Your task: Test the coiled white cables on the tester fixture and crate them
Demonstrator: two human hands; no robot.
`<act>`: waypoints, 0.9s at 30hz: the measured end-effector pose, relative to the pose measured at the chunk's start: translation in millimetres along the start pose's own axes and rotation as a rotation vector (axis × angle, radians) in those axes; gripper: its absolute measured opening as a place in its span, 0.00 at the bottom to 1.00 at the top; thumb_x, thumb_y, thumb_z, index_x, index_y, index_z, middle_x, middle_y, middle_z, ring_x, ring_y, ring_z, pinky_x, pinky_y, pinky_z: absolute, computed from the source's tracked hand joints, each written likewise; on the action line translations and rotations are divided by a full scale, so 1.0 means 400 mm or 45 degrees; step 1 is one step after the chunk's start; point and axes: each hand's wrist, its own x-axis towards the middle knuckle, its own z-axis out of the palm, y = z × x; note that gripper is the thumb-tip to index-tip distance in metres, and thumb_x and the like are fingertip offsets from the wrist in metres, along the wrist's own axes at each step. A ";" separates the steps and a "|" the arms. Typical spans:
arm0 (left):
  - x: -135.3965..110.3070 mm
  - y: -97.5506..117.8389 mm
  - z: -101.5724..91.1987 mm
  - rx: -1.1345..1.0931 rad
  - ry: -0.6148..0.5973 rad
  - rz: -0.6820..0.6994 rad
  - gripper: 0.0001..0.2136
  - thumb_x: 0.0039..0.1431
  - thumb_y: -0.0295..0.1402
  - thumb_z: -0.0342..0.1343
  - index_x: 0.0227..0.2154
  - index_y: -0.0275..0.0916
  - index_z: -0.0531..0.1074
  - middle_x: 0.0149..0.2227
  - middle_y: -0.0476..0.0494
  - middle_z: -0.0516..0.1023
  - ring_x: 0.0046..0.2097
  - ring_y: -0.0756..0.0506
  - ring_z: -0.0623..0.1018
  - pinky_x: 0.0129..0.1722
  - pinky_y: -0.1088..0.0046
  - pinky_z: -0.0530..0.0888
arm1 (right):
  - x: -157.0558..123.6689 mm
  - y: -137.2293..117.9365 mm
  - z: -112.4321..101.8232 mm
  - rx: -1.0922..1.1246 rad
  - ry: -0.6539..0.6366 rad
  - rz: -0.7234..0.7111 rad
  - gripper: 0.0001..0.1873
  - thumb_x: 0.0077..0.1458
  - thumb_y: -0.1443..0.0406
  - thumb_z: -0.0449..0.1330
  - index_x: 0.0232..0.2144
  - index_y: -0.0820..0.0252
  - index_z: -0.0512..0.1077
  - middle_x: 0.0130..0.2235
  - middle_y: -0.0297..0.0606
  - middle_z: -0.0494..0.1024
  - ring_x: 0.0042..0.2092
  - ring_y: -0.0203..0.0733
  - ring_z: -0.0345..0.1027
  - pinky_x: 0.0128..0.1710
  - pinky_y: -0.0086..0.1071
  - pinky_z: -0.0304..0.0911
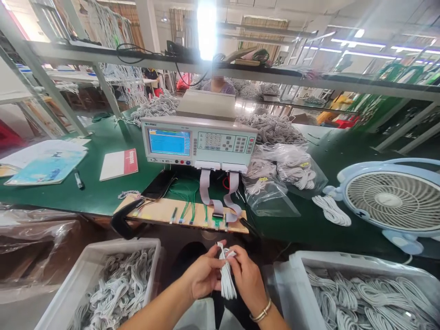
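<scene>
A coiled white cable bundle (227, 280) hangs between my two hands, in front of the table edge. My left hand (203, 274) grips its upper left side, fingers wrapped behind it. With thumb and fingers my right hand (248, 275) pinches the top of the bundle, close to the white cable ends. Just beyond my hands lies a wooden board (154, 211) with small connectors and green wires on it. Grey ribbon cables (205, 185) run from a tester with a blue screen (170, 142) down to this board.
White bins of coiled cables stand on the left (156, 256) and right (299, 275). On the green table are bagged cables (297, 172), a loose coil (332, 211), a blue fan (388, 197), a booklet (118, 165) and a marker (79, 180). A person (220, 86) sits beyond the shelf.
</scene>
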 end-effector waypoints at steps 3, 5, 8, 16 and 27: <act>0.002 0.001 0.008 0.143 0.120 0.293 0.21 0.39 0.27 0.58 0.40 0.45 0.62 0.34 0.50 0.68 0.30 0.52 0.69 0.32 0.72 0.67 | 0.031 0.019 0.009 0.422 0.001 0.265 0.14 0.49 0.59 0.54 0.37 0.61 0.67 0.29 0.39 0.76 0.31 0.44 0.69 0.32 0.33 0.63; 0.003 0.004 0.008 0.340 0.226 0.571 0.15 0.41 0.30 0.58 0.36 0.40 0.65 0.32 0.49 0.69 0.32 0.51 0.69 0.33 0.75 0.65 | 0.055 0.034 0.015 0.662 -0.025 0.385 0.16 0.45 0.57 0.57 0.33 0.64 0.69 0.26 0.40 0.75 0.28 0.44 0.68 0.28 0.33 0.63; 0.008 0.017 0.000 0.551 0.289 0.780 0.13 0.43 0.36 0.56 0.33 0.36 0.66 0.29 0.47 0.70 0.32 0.50 0.68 0.33 0.76 0.64 | 0.084 0.048 0.021 0.779 -0.036 0.450 0.18 0.42 0.56 0.59 0.32 0.65 0.71 0.23 0.38 0.74 0.24 0.42 0.67 0.24 0.33 0.62; 0.012 0.059 -0.027 0.391 0.246 0.541 0.12 0.42 0.38 0.58 0.25 0.34 0.66 0.23 0.49 0.69 0.23 0.54 0.67 0.24 0.80 0.65 | 0.121 0.028 0.036 0.875 -0.062 0.514 0.21 0.38 0.53 0.61 0.29 0.65 0.71 0.19 0.35 0.71 0.21 0.38 0.64 0.21 0.31 0.59; 0.014 0.095 -0.019 0.278 0.238 0.377 0.12 0.42 0.38 0.58 0.22 0.33 0.65 0.24 0.46 0.72 0.23 0.55 0.69 0.25 0.81 0.67 | 0.097 -0.016 -0.028 0.076 -0.106 0.153 0.13 0.45 0.57 0.58 0.33 0.57 0.70 0.23 0.33 0.73 0.24 0.38 0.64 0.25 0.29 0.59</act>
